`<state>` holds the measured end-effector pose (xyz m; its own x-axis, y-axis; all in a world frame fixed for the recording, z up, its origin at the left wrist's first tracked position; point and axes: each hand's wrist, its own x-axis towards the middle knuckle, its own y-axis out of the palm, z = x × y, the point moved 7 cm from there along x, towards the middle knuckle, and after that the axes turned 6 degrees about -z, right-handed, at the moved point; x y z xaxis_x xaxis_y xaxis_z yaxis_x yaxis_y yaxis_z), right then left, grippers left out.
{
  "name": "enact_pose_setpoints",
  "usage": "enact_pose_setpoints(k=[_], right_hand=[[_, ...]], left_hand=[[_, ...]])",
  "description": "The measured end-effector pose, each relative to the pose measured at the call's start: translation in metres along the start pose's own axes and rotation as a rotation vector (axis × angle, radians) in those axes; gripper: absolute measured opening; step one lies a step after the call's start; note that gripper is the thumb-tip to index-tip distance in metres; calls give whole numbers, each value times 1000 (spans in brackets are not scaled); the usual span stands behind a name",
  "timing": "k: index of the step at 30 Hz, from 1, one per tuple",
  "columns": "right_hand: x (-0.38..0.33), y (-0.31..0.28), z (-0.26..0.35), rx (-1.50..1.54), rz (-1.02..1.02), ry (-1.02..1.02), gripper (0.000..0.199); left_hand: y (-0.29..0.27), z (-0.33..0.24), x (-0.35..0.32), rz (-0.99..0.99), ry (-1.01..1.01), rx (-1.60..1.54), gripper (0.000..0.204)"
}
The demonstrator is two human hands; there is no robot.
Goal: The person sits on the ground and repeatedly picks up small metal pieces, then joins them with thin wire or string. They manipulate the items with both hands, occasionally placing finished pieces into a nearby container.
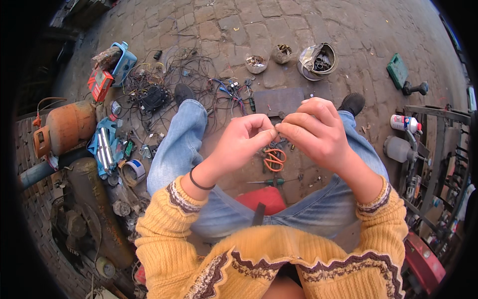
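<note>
In front of me my left hand point(249, 137) and my right hand point(313, 127) meet, fingertips pinched together. What they hold between them is too small to make out. Beneath the hands a flat dark metal plate point(278, 99) lies on the stone ground. Orange-handled pliers or scissors point(274, 158) lie below the hands, their blades partly hidden. Closer to me, a screwdriver with a green handle point(275, 182) lies beside a red seat or box edge point(261, 199) between my legs.
Tangled cables point(189, 70) spread at the far left, near a blue plastic container point(124, 62). An orange gas cylinder point(72, 127) lies at left. Ahead stand a bucket of metal parts point(318, 62) and two small tubs, one a tub of small pieces point(256, 64). A metal rack point(438, 149) stands at right.
</note>
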<state>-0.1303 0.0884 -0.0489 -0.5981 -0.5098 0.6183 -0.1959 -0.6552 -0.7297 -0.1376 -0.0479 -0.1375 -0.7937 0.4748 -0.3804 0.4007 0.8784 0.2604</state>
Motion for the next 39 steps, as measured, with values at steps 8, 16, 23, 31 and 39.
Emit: enact_pose_setpoints(k=[8, 16, 23, 31, 39], right_hand=[[3, 4, -8, -81, 30, 41, 19], [3, 0, -6, -179, 20, -30, 19], [0, 0, 8, -203, -18, -161, 20], [3, 3, -5, -168, 63, 36, 13], [-54, 46, -37, 982, 364, 1251, 5]], left_hand=[[2, 4, 1, 0, -79, -169, 21], [1, 15, 0, 109, -162, -198, 26], [7, 16, -1, 202, -224, -264, 25], [3, 5, -1, 56, -1, 63, 17], [18, -37, -21, -255, 989, 1228, 31]])
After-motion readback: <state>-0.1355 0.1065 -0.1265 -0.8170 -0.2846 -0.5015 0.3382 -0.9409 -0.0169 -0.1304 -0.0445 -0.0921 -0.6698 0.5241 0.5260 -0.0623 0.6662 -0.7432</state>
